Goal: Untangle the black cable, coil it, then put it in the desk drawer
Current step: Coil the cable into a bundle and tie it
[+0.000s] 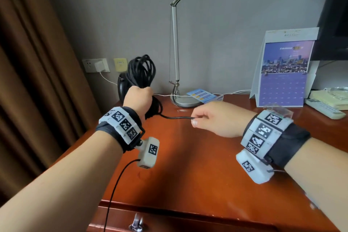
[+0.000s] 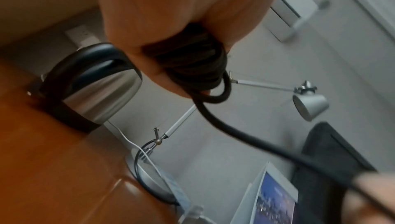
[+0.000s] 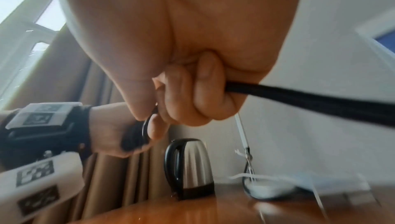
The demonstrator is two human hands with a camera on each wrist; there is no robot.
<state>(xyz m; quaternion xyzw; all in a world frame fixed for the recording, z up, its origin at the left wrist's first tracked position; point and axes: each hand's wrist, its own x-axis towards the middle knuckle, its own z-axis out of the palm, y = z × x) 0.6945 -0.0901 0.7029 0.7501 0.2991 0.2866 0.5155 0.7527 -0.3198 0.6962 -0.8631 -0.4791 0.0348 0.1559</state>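
Note:
The black cable (image 1: 141,71) is gathered into a bundle of loops that stands up above my left hand (image 1: 138,98), which grips the bundle in a fist over the desk's back left part. In the left wrist view the cable (image 2: 192,62) passes through my closed palm. A short free stretch of cable (image 1: 177,117) runs right to my right hand (image 1: 212,118), whose curled fingers (image 3: 192,95) hold the cable (image 3: 299,99) in the right wrist view. The desk drawer (image 1: 169,220) with its metal handle (image 1: 137,222) sits shut at the bottom.
On the red-brown desk (image 1: 188,156) stand a steel kettle (image 3: 190,166) at the back left, a desk lamp (image 1: 176,47) with a round base, a blue card, a calendar (image 1: 284,73) and a remote at the right. A curtain hangs on the left.

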